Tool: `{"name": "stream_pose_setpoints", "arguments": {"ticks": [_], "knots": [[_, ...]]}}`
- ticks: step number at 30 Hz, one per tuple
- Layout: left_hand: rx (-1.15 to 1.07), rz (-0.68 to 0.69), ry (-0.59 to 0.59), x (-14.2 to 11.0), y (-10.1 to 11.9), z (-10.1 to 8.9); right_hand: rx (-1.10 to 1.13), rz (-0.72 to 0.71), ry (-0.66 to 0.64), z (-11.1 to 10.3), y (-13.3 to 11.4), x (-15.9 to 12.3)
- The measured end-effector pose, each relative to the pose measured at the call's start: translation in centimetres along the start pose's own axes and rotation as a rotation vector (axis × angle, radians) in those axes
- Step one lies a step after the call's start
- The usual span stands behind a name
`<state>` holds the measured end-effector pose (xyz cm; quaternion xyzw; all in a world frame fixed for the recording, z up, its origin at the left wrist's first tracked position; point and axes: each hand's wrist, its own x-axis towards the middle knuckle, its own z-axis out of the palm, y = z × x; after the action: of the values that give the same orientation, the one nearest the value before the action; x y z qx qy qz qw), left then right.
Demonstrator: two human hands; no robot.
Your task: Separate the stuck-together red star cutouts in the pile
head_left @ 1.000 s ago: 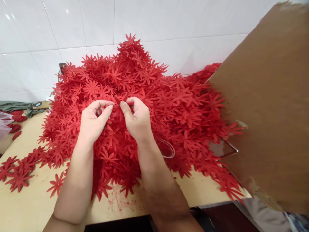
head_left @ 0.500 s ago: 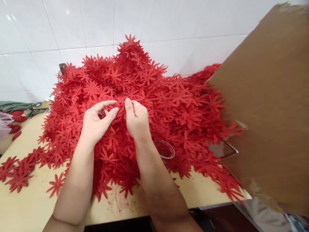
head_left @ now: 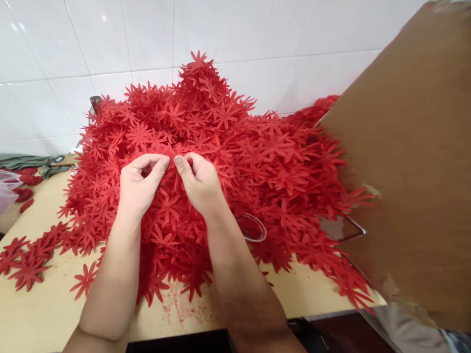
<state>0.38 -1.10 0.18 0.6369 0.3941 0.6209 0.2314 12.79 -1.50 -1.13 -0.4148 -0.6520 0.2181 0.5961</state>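
A big heap of red flower-shaped fabric pieces (head_left: pixel 221 117) with narrow petals spreads over the table before me. Above its middle, my left hand (head_left: pixel 142 179) is closed in a pinch, thumb against forefinger. My right hand (head_left: pixel 198 181) pinches just beside it, a small gap from the left fingertips. Both pinch on a red petal piece (head_left: pixel 172 156) at the fingertips; its outline blends into the heap behind. By my right forearm a clear plastic ring (head_left: pixel 253 228) lies partly among the pieces.
A tall cardboard sheet or box side (head_left: pixel 408 171) stands at the right, with a bent metal wire (head_left: pixel 355 226) by its edge. Loose red pieces (head_left: pixel 29 267) lie at the table's left. Behind is a white tiled wall (head_left: pixel 294 34); green cloth (head_left: pixel 22 161) lies far left.
My right hand has moved left towards my left hand, which has closed from a half-open curl into a pinch. The heap looks the same.
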Motion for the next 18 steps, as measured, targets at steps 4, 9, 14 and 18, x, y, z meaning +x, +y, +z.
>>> {"name": "stream_pose_setpoints", "arguments": {"ticks": [4,9,14,18], "knots": [[0.017,-0.028,-0.023,0.1,0.0,-0.3,-0.074,-0.014,-0.034,0.1,-0.1,-0.1],[-0.066,-0.065,-0.083,0.2,0.0,-0.6,-0.123,-0.030,-0.042,-0.1,-0.5,-0.2],[-0.122,-0.146,-0.108,0.3,0.3,-1.0,-0.130,-0.089,-0.160,-0.2,-0.6,-0.3],[-0.146,-0.168,-0.002,0.4,0.2,-1.2,-0.069,-0.146,-0.232,-0.2,-0.2,-0.4]]}}
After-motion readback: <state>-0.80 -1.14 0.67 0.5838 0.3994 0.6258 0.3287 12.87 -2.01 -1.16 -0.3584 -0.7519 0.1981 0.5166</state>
